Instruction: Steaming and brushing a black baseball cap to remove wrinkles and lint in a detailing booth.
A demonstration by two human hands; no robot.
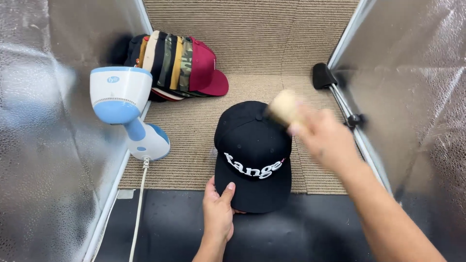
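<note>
black cap (253, 155) on the mat (194, 131), brush (283, 106) at its crown

left hand (217, 212) pinches the cap's brim edge, thumb on top; blurred right hand (323, 137) is closed around the brush. a steamer (127, 109) and a stack of caps (177, 65) sit to the left.
</note>
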